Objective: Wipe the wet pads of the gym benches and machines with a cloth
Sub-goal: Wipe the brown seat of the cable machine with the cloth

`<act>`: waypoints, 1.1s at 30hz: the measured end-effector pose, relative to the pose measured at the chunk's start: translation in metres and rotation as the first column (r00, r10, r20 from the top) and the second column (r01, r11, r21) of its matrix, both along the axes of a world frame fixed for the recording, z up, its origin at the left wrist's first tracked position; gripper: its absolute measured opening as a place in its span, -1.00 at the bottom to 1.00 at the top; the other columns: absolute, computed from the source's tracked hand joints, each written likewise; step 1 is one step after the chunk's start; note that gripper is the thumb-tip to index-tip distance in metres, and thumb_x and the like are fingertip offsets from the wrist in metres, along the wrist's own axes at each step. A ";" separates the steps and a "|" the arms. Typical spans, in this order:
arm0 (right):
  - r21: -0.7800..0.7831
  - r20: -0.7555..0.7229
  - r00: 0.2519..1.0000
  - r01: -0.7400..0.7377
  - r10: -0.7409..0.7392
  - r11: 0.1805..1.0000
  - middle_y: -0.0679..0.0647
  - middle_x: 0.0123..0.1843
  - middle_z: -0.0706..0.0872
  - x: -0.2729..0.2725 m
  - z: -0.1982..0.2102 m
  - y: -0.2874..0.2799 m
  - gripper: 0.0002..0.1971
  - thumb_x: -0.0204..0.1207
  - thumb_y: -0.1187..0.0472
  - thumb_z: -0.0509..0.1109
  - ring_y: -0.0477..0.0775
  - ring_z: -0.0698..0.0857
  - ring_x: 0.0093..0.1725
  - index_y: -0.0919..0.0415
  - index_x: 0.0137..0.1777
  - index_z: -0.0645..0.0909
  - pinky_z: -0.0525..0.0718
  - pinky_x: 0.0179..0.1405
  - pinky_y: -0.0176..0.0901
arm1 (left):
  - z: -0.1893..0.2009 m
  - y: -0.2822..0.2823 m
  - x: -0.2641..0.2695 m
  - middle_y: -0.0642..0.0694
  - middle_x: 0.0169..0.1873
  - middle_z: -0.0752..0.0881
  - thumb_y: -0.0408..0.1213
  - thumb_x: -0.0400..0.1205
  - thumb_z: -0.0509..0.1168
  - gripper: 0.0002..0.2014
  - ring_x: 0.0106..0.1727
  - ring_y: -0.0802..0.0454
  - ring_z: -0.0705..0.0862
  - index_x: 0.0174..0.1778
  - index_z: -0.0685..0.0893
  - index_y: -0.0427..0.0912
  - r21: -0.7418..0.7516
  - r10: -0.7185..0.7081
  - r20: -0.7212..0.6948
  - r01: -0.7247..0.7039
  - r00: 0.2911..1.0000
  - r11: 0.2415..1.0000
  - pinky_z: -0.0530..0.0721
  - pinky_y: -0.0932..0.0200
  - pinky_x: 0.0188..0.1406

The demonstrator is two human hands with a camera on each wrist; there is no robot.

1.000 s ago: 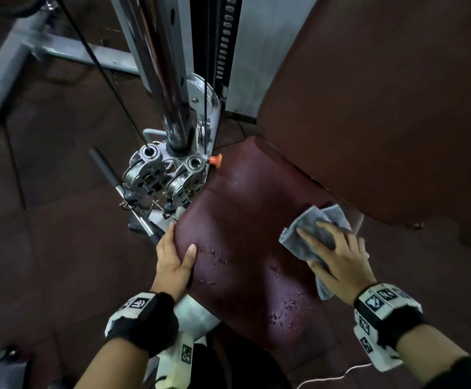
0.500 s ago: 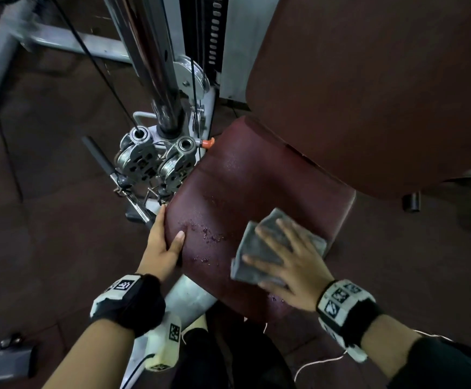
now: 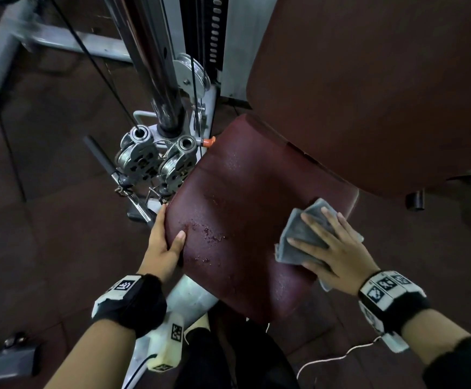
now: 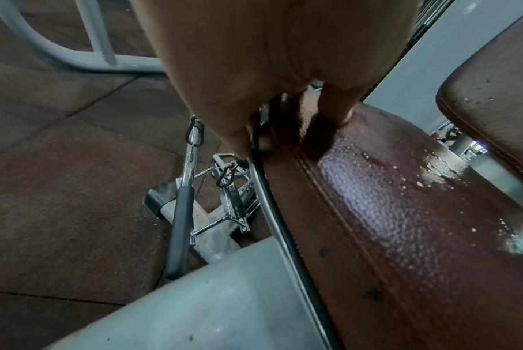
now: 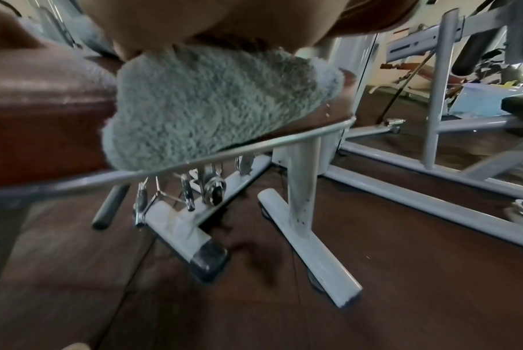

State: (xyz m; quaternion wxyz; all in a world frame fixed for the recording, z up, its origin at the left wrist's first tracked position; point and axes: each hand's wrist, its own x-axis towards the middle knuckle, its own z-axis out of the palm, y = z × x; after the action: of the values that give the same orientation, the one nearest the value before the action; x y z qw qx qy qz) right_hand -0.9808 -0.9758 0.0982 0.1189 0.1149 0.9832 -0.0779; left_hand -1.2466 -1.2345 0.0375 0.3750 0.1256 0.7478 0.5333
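A maroon seat pad (image 3: 242, 197) (image 4: 388, 213) lies below me, with water drops near its left front. My left hand (image 3: 167, 242) grips its left edge, thumb (image 4: 336, 111) on top and fingers down the side. On the pad's right side my right hand (image 3: 332, 248) presses a folded grey cloth (image 3: 296, 237) (image 5: 218, 99) flat, fingers straight and spread. The cloth hangs slightly over the pad's right edge. A maroon backrest pad (image 3: 369, 94) rises behind at the upper right; its lower edge carries drops (image 4: 487, 99).
A chrome column (image 3: 155, 66) with two pulleys (image 3: 155, 161) and a cable stands just left of the pad. An orange knob (image 3: 209, 141) sticks out there. A bar handle (image 4: 179, 225) lies on the brown rubber floor. White frame legs (image 5: 307, 236) stand under the seat.
My right hand swept the cloth from the pad's far right to its middle front, then back to the right. The front-middle drops are gone. The left hand kept its hold.
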 end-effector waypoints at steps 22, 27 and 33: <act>-0.034 -0.007 0.996 0.088 -0.088 0.996 -0.03 0.69 0.11 0.006 0.001 -0.017 -0.54 0.66 -0.26 -0.07 0.36 0.07 0.64 -0.39 0.57 0.15 0.17 0.50 0.45 | -0.006 -0.003 0.000 0.03 0.61 0.26 0.05 0.48 0.29 -0.31 0.61 0.08 0.27 0.50 0.12 0.38 0.019 -0.008 -0.015 0.008 1.000 1.000 0.21 -0.11 0.63; -0.021 -0.078 0.996 0.030 -0.031 0.999 0.01 0.67 0.19 -0.061 0.002 -0.054 -0.54 0.65 -0.26 -0.01 0.44 0.16 0.60 -0.34 0.55 0.25 0.17 0.48 0.47 | -0.007 -0.003 -0.001 0.00 0.61 0.26 0.21 0.40 0.26 -0.23 0.61 0.06 0.26 0.54 0.11 0.31 0.009 -0.020 -0.028 0.020 0.999 1.000 0.20 -0.13 0.63; -0.058 -0.121 0.921 -0.378 0.370 0.924 -0.03 0.68 0.16 -0.017 -0.003 -0.098 -0.52 0.62 -0.15 0.22 0.37 0.12 0.63 -0.37 0.53 0.28 0.09 0.56 0.35 | -0.007 -0.004 -0.001 0.05 0.59 0.31 0.18 0.41 0.30 -0.31 0.59 0.10 0.31 0.45 0.18 0.55 0.039 -0.008 0.015 0.008 1.000 0.999 0.24 -0.14 0.61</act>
State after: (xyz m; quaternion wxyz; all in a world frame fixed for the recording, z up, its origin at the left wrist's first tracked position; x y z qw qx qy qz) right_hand -0.9980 -1.0734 0.0953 0.0829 -0.0842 0.9880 -0.0992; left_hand -1.2474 -1.2388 0.0305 0.3803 0.1318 0.7339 0.5472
